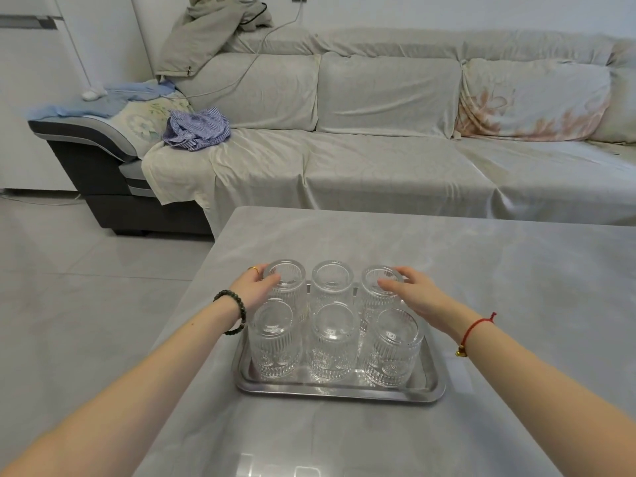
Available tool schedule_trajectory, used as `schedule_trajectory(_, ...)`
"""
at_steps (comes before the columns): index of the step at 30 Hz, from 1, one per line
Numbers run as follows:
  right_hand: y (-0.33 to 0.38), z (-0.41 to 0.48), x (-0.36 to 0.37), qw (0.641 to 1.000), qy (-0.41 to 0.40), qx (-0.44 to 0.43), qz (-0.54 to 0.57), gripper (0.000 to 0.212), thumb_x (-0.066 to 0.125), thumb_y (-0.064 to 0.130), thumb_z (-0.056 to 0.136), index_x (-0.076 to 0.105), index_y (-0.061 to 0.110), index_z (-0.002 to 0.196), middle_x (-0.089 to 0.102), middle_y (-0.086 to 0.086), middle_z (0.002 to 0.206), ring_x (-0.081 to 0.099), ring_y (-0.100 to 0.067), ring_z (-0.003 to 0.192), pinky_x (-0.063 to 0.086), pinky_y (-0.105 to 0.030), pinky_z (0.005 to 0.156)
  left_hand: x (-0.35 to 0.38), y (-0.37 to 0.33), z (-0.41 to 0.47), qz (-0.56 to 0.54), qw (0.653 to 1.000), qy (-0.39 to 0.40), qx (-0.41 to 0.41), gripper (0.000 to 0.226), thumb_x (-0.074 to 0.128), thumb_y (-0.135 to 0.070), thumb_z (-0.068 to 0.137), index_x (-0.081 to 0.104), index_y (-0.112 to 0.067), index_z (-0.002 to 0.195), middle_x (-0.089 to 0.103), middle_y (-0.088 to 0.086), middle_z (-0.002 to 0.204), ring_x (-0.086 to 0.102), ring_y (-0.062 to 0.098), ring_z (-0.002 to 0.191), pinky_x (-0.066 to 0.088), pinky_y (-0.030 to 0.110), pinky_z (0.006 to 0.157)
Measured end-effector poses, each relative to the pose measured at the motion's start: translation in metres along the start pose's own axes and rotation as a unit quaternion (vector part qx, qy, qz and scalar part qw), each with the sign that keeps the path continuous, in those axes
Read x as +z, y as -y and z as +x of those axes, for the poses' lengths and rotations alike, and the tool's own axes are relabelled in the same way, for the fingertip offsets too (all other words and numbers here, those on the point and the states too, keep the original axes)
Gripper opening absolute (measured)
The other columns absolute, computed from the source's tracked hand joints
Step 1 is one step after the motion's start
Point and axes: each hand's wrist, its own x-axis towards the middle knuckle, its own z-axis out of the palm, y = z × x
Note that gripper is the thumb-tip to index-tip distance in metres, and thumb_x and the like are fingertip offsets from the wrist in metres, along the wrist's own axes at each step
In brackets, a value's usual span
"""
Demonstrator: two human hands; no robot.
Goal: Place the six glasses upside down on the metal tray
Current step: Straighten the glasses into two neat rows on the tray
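Several ribbed clear glasses stand upside down in two rows on the metal tray [339, 390]. The back row holds a left glass [287, 275], a middle glass [332, 277] and a right glass [377, 290]. The front row has three more, the middle one [333, 339] between them. My left hand [251, 287] wraps the back left glass, thumb on its upturned base. My right hand [418, 294] curls around the back right glass, fingers over its base.
The tray sits near the left front of a grey marble-look table [481, 270]. A sofa under a beige cover [378, 149] runs behind the table, with a striped blue cloth [196, 129] on it. Tiled floor lies to the left.
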Motion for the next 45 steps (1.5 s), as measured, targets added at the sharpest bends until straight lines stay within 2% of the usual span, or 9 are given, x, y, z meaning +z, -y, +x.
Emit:
schedule_trajectory(5,0.026,0.003,0.011,0.972,-0.035,-0.155,-0.175,0.056,0.056,0.033,0.085,0.036,0.016,0.134,0.041,-0.007,0.143,0.038,-0.021,0.13,0.032,-0.034,0.105,-0.003,-0.001,-0.004,0.02,0.999,0.02,0.02,0.033,0.044,-0.022,0.091,0.049,-0.008,0.121,0.058,0.009,0.117,0.05,0.017,0.1,0.04,0.018,0.07)
schedule_trajectory(15,0.046,0.014,0.047,0.902,0.061,-0.172,-0.39,0.059,0.049,0.042,0.086,0.032,0.019,0.137,0.039,-0.004,0.146,0.038,-0.025,0.132,0.027,-0.049,0.111,-0.008,0.006,-0.023,0.014,0.999,0.033,0.033,0.06,0.038,-0.042,0.09,0.024,-0.011,0.14,0.03,0.003,0.148,0.03,0.018,0.135,0.023,0.03,0.11)
schedule_trajectory(21,0.038,-0.033,0.026,0.943,-0.045,-0.243,-0.223,0.059,0.06,0.034,0.083,0.036,0.019,0.135,0.042,0.0,0.142,0.038,-0.016,0.13,0.026,-0.027,0.107,-0.012,0.038,-0.063,-0.016,0.999,0.01,0.043,0.132,0.052,-0.087,0.035,0.015,-0.019,0.141,0.022,-0.003,0.152,0.023,0.009,0.137,0.02,0.029,0.112)
schedule_trajectory(25,0.002,-0.089,0.061,0.949,-0.091,-0.299,-0.042,0.056,0.066,0.029,0.072,0.039,0.043,0.119,0.05,0.019,0.123,0.049,0.001,0.114,0.04,-0.018,0.1,0.002,0.062,-0.088,0.037,0.997,-0.025,0.068,0.118,0.063,-0.071,0.047,0.013,-0.022,0.141,0.023,-0.013,0.147,0.023,0.006,0.135,0.02,0.025,0.11)
schedule_trajectory(29,-0.031,-0.124,0.12,0.958,-0.129,-0.235,0.099,0.055,0.061,0.034,0.069,0.041,0.051,0.117,0.042,0.02,0.134,0.039,0.006,0.124,0.038,-0.014,0.1,0.02,0.064,-0.101,0.025,0.993,-0.007,0.111,0.082,0.077,-0.039,0.062,0.025,-0.042,0.125,0.041,-0.06,0.102,0.037,-0.033,0.1,0.031,0.009,0.098)
schedule_trajectory(32,-0.042,-0.129,0.146,0.952,-0.191,-0.189,0.147,0.057,0.056,0.042,0.062,0.042,0.051,0.117,0.043,0.012,0.137,0.038,0.004,0.126,0.036,-0.012,0.102,0.029,0.065,-0.101,0.013,0.993,-0.034,0.115,0.074,0.071,-0.026,0.072,0.028,-0.03,0.132,0.048,-0.038,0.111,0.048,-0.016,0.104,0.037,0.002,0.084)
schedule_trajectory(36,-0.046,-0.123,0.159,0.969,-0.16,-0.116,0.151,0.063,0.056,0.024,0.067,0.026,0.047,0.118,0.034,0.001,0.144,0.03,-0.015,0.136,0.031,-0.044,0.112,0.031,0.065,-0.1,0.011,0.993,-0.052,0.107,0.072,0.068,-0.025,0.076,0.027,-0.023,0.136,0.05,-0.016,0.119,0.046,0.003,0.111,0.035,0.019,0.091)
schedule_trajectory(42,-0.049,-0.117,0.161,0.972,-0.139,-0.105,0.159,0.07,0.056,0.004,0.077,0.02,0.039,0.126,0.025,0.0,0.148,0.024,-0.017,0.138,0.027,-0.045,0.114,0.032,0.061,-0.1,0.03,0.992,-0.059,0.106,0.057,0.066,-0.023,0.078,0.034,-0.027,0.124,0.043,-0.033,0.099,0.046,0.003,0.103,0.034,0.019,0.088)
schedule_trajectory(45,-0.045,-0.125,0.148,0.969,-0.136,-0.139,0.153,0.062,0.056,0.002,0.079,0.031,0.041,0.119,0.035,0.001,0.144,0.037,-0.01,0.131,0.033,-0.032,0.111,0.032,0.06,-0.102,0.035,0.992,-0.057,0.108,0.059,0.066,-0.022,0.078,0.035,-0.024,0.127,0.04,-0.036,0.098,0.045,0.001,0.102,0.034,0.019,0.087)
